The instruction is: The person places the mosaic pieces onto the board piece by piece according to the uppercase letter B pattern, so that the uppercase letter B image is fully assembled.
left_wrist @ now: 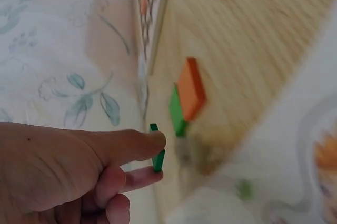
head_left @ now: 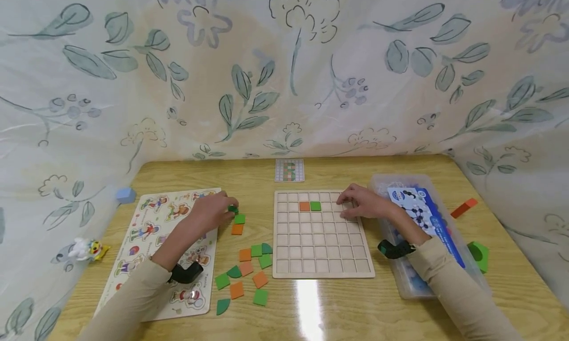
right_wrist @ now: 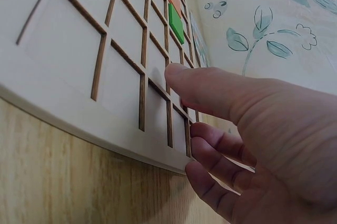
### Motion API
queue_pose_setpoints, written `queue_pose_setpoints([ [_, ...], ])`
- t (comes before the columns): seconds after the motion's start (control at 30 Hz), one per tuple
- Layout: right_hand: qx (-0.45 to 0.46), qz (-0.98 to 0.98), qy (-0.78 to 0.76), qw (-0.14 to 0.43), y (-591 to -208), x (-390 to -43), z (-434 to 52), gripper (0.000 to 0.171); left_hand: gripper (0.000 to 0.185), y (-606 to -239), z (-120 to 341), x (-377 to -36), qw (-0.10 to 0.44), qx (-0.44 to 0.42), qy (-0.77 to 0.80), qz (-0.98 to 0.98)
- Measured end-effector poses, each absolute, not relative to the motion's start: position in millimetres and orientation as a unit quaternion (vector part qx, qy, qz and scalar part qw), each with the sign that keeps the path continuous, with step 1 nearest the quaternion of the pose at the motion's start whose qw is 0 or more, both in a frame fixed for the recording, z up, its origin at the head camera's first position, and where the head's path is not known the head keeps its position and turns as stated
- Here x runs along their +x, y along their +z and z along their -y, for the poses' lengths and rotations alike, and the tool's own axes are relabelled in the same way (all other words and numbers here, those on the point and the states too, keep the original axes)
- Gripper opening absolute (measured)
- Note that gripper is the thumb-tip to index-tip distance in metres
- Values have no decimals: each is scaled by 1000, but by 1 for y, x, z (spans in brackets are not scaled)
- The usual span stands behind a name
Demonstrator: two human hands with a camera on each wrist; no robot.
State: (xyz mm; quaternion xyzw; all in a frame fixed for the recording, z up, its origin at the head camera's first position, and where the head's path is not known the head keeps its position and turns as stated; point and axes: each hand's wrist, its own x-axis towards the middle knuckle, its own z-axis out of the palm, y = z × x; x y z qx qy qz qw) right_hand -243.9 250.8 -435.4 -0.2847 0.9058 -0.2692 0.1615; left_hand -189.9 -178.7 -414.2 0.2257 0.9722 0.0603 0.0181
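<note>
Left hand point(head_left: 213, 210): pinches green tile point(left_wrist: 157, 148) between thumb and finger, above tabletop point(head_left: 311, 301) beside loose orange and green tiles point(head_left: 249, 272). Right hand point(head_left: 362, 202): relaxed, fingers resting on grid board point(head_left: 322, 252), near placed orange tile point(head_left: 304, 206) and green one point(head_left: 315, 206)

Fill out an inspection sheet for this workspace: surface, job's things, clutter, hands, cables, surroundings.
Surface: glossy wooden table, with a glare streak near the front edge.
Job's things: grid board holding an orange tile beside a green tile; loose tiles left of the board; pattern card behind it.
Clutter: figure puzzle board, plastic box, blue block, orange block, green block, small toy.
Hands: left hand pinches a small green piece; right hand rests flat on the grid board.
Cables: nothing seen.
Surroundings: floral cloth hung behind and at both sides.
</note>
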Motion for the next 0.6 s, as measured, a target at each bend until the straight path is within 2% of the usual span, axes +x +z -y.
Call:
queue_pose_setpoints([
  [0.2, -279, -908, -267, 161, -434, -241, -250, 31, 24, -409, 153, -198, 25, 248, 74, -966],
  [0.6, -296, -907, -260, 151, -435, -243, -250, 29, 20, -398, 58, -211, 15, 340, 87, -936],
])
